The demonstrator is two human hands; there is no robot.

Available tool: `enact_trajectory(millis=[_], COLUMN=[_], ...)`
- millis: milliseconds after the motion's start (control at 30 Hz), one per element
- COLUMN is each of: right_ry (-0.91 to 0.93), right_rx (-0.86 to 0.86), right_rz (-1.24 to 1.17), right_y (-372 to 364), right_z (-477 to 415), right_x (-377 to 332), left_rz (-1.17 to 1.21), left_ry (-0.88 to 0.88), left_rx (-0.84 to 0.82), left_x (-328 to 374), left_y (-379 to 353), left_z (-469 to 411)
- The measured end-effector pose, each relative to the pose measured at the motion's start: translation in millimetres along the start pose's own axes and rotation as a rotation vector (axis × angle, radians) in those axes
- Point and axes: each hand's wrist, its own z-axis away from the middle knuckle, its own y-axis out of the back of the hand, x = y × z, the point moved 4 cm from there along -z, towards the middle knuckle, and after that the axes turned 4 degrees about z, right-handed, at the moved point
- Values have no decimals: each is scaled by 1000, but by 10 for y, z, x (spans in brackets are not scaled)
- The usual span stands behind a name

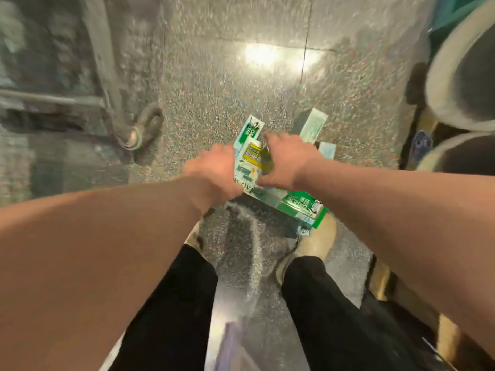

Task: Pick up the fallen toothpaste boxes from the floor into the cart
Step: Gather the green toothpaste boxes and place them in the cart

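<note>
You're bending low and clamping the toothpaste boxes (255,163) between both hands. Your left hand (211,167) is pressing into the stack's left edge; its fingers are hiding behind the back of the hand, so I can't tell whether they're curling underneath. Your right hand (286,159) is lying over the top right, fingers hooking the far edge and thumb running along the near side, so it's gripping the stack. My read is that you're squeezing from two sides because there are too many boxes for one hand. They're long, slim, sharp-edged cartons in glossy green-and-white card, with one yellow panel on top, and the slick faces are sliding and fanning out. The longest box (297,204) is sticking out under your right wrist towards your right shoe (316,242). I can't tell whether the stack is clear of the floor (227,76) or resting on it. Two loose boxes (313,124) are lying just beyond your right fingertips and aren't gathered yet. The floor is polished speckled stone throwing glare, so expect cartons to skid. The cart (107,76) is grey metal tube, standing to the left of your left hand, and its caster (139,129) is sitting just past that hand.
</note>
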Motion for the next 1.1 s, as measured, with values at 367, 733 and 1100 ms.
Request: enact_trajectory(millis=[367,733,1100], right_ry=[-74,-51,-114], right_rx=[-109,-161,-42], right_rz=[-102,-275,-491], right_y=[-463,-492,-161], right_z=[-578,-753,-467], right_x=[171,326,436], left_rz=[155,294,374], left_ry=[27,68,288], left_rx=[31,197,200], left_x=[-269,-245,-278], left_y=[-801,-856,-674], left_z=[-572,-833,-925])
